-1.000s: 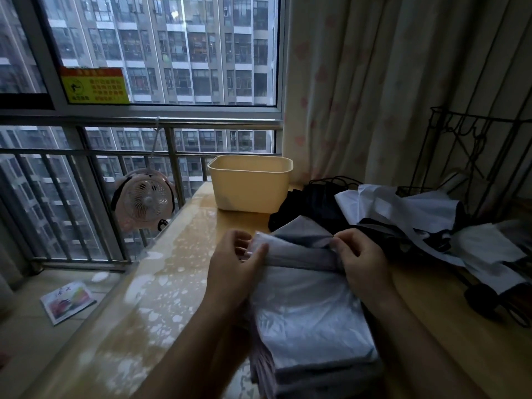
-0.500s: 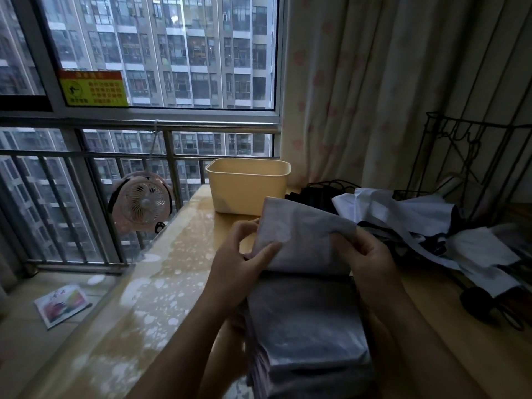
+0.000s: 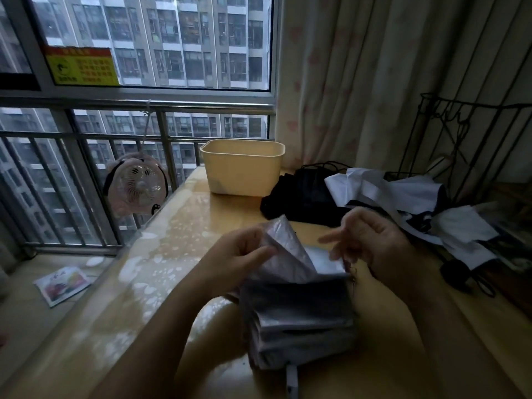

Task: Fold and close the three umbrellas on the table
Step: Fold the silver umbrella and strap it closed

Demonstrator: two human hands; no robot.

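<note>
1. Left hand (image 3: 239,254), in the head view, pinches a raised silver flap of the silver-grey umbrella (image 3: 299,312) between thumb and curled fingers, holding it up in a peak
2. Right hand (image 3: 374,243) hangs at 3 o'clock of that flap, its fingers half spread and blurred; the lower fingertips are at the edge of a flat panel, but I cannot tell whether they grip it
3. Below both hands the rest of the silver-grey umbrella lies as a layered, pleated bundle on the table (image 3: 178,240), at 6 o'clock in the frame by the near edge, with a pale tab sticking out of its near end
4. At 12 o'clock from the bundle, apart from it, a black umbrella (image 3: 302,197) lies crumpled; against its 3 o'clock side sprawls a white umbrella (image 3: 403,194), dark parts showing under the loose cloth
5. At 11 o'clock a cream tub (image 3: 244,171) stands just beside the black umbrella
6. At 10 o'clock, past the table's left edge, a small fan (image 3: 138,185) hangs on the window railing; a booklet (image 3: 63,286) lies on the floor at 9 o'clock
7. At 1 o'clock a pale curtain (image 3: 374,67) hangs behind the umbrellas, and a black wire rack (image 3: 460,133) stands at 2 o'clock
</note>
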